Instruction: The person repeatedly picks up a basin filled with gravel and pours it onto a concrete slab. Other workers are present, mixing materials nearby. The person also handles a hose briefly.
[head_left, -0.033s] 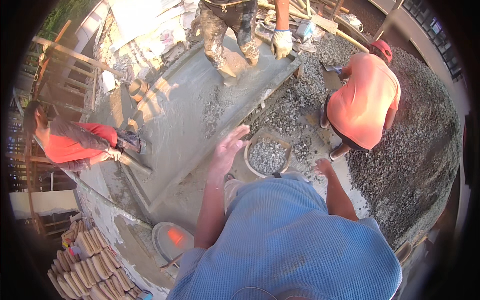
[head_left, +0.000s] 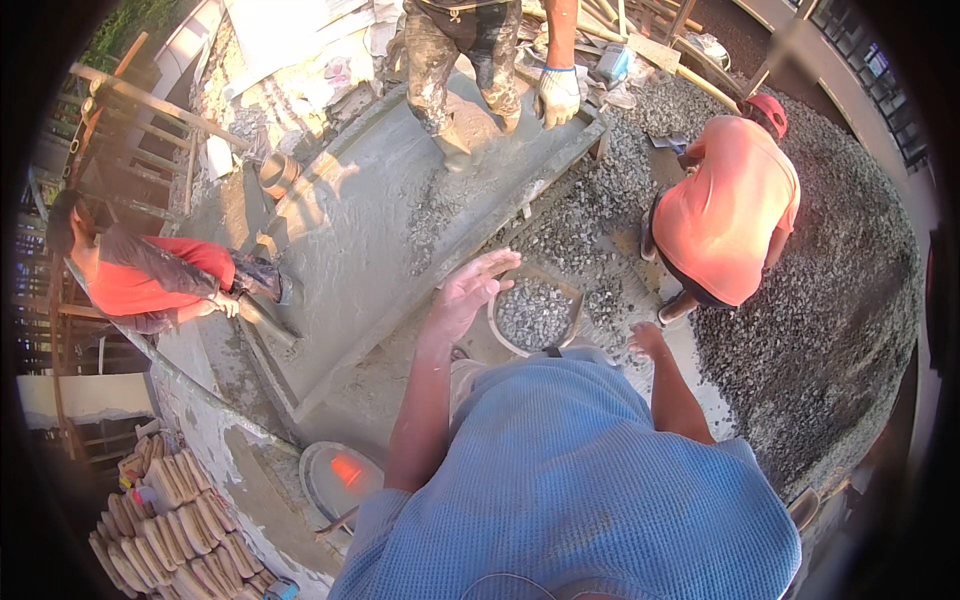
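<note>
Head view shows a great mound of grey gravel (head_left: pixel 830 260) filling the right side, its loose stones spilling over a cement-smeared floor (head_left: pixel 375 405). Across the upper middle runs a long, shallow tray (head_left: pixel 548 180) with straight raised edges, coated in smooth wet cement (head_left: pixel 345 290) that turns rough and stony toward the centre. The wearer's blue shirt (head_left: pixel 570 470), a waffle-textured knit, fills the lower middle. At right a person in an orange shirt (head_left: pixel 735 215) crouches against the mound; at left a person in a red top (head_left: pixel 160 280) grips a long-handled tool reaching into the tray; at top a person in mud-caked trousers (head_left: pixel 432 75) stands in it. Tan slabs (head_left: pixel 180 535) lie in stacked rows at lower left, near a round grey basin (head_left: pixel 325 492). A round bowl (head_left: pixel 576 318) of angular stones sits on the floor between the wearer's two hands. Bare and empty, the left hand (head_left: pixel 468 295) is opened wide, fingers stretched, thumb apart, beside the bowl's left rim; whether it touches is unclear. The smaller-looking right hand (head_left: pixel 648 342), also empty, has its fingers loosely spread, well clear of the bowl.
</note>
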